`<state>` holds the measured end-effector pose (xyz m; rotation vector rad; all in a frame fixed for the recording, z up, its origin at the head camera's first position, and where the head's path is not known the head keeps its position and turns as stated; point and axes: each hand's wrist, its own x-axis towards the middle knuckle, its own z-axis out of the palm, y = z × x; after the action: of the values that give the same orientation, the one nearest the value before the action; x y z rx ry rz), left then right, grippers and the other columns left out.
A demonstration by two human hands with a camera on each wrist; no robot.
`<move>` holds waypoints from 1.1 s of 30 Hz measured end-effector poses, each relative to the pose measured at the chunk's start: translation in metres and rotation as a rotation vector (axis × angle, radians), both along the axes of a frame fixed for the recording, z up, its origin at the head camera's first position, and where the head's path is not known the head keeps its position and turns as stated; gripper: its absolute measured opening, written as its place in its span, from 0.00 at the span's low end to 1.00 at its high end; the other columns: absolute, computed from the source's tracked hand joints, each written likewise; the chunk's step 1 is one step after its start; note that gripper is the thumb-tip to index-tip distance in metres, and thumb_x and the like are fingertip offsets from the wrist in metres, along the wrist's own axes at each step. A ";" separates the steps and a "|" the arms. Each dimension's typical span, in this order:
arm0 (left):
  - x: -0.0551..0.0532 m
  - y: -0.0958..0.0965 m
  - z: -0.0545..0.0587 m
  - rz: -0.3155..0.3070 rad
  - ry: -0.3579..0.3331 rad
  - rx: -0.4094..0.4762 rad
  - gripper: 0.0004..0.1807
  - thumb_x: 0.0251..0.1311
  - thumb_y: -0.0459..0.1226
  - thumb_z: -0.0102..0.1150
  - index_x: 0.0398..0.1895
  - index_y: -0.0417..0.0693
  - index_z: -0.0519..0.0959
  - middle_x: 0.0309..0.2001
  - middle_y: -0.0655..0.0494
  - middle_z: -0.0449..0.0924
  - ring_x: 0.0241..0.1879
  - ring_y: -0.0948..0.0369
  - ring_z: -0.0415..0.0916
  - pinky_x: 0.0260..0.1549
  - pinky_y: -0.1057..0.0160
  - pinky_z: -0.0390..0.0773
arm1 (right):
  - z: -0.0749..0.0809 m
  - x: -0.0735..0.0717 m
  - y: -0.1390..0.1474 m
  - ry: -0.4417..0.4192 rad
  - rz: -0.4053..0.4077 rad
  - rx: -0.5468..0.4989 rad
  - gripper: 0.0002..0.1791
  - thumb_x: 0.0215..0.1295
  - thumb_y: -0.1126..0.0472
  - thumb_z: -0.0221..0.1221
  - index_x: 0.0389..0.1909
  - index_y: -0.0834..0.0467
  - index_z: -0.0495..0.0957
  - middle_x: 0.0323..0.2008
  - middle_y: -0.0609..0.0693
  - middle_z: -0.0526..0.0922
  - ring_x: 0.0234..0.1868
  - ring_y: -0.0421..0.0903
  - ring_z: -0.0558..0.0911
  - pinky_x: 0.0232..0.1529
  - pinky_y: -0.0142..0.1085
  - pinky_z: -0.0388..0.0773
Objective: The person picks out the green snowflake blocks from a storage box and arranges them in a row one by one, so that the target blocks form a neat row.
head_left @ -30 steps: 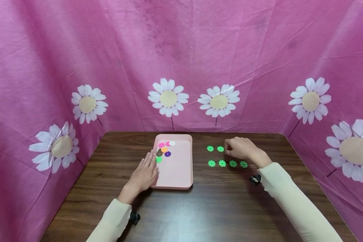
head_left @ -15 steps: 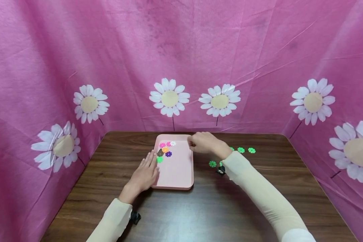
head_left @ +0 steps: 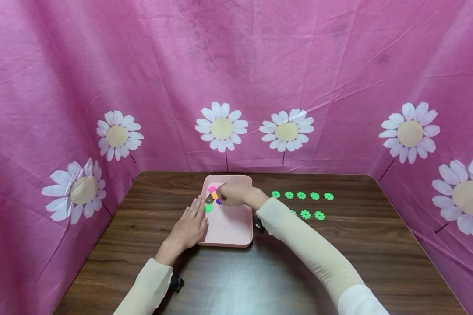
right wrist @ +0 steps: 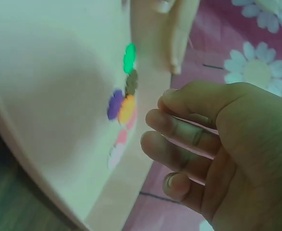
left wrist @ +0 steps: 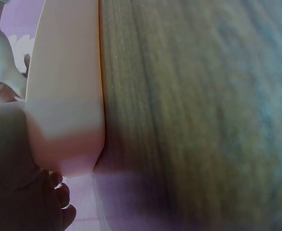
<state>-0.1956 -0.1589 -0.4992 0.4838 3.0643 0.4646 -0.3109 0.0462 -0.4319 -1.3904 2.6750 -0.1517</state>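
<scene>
My left hand (head_left: 188, 226) rests along the left rim of a pink tray (head_left: 228, 227), fingers straight. In the left wrist view the tray's outer wall (left wrist: 66, 86) stands beside that hand. My right hand (head_left: 236, 195) is over the tray's upper part, fingers loosely bent with nothing visible between them in the right wrist view. Flower-shaped plastic discs lie near the tray's left side: a green disc (right wrist: 129, 58), a brown disc (right wrist: 131, 83), a purple disc (right wrist: 115, 104), an orange disc (right wrist: 127, 109), pink ones and a white disc (right wrist: 115, 155). In the head view the right hand hides the white one.
Right of the tray, green flower discs (head_left: 301, 195) lie on the wooden table (head_left: 370, 245) in two rows; the right sleeve (head_left: 295, 232) covers part of the nearer row. A pink curtain (head_left: 252, 65) with printed daisies stands behind the table.
My right hand has moved left from the far row of green discs to over the tray. One more green disc shows at that row's right end. My left hand has stayed put.
</scene>
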 end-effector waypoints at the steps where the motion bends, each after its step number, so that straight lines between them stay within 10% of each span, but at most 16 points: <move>1: 0.000 0.000 0.000 -0.001 0.002 -0.002 0.35 0.83 0.40 0.44 0.82 0.27 0.54 0.85 0.33 0.47 0.85 0.39 0.48 0.83 0.39 0.56 | -0.002 0.001 -0.004 -0.018 0.006 0.003 0.04 0.71 0.65 0.64 0.37 0.55 0.87 0.34 0.47 0.89 0.34 0.40 0.80 0.40 0.32 0.81; 10: 0.000 0.001 0.001 -0.002 0.005 -0.011 0.35 0.83 0.41 0.43 0.82 0.27 0.54 0.85 0.33 0.47 0.85 0.39 0.48 0.83 0.38 0.56 | -0.018 0.007 -0.024 -0.013 -0.030 0.106 0.05 0.72 0.62 0.64 0.38 0.49 0.87 0.40 0.43 0.88 0.38 0.42 0.83 0.45 0.39 0.85; 16: 0.000 0.002 0.001 0.004 -0.005 -0.015 0.34 0.83 0.40 0.43 0.82 0.27 0.54 0.85 0.34 0.47 0.85 0.39 0.48 0.83 0.38 0.56 | -0.026 0.010 -0.030 -0.044 -0.038 0.167 0.16 0.75 0.59 0.63 0.59 0.43 0.87 0.66 0.41 0.85 0.65 0.45 0.84 0.62 0.45 0.85; 27: 0.001 0.001 -0.001 -0.011 0.038 0.009 0.35 0.81 0.39 0.45 0.81 0.25 0.55 0.84 0.31 0.50 0.83 0.36 0.52 0.81 0.36 0.58 | -0.031 0.008 -0.029 0.006 -0.076 0.162 0.05 0.70 0.62 0.65 0.35 0.48 0.86 0.48 0.44 0.88 0.40 0.42 0.82 0.48 0.38 0.85; 33: 0.000 0.001 0.000 -0.011 0.031 0.007 0.35 0.81 0.40 0.44 0.82 0.26 0.54 0.85 0.31 0.49 0.84 0.37 0.51 0.82 0.37 0.58 | -0.035 0.009 -0.032 0.025 -0.055 0.150 0.09 0.72 0.61 0.65 0.49 0.48 0.87 0.53 0.44 0.89 0.52 0.45 0.88 0.53 0.43 0.88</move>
<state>-0.1959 -0.1578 -0.4992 0.5132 3.0885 0.4716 -0.3017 0.0143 -0.4672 -1.2830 2.6833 0.0603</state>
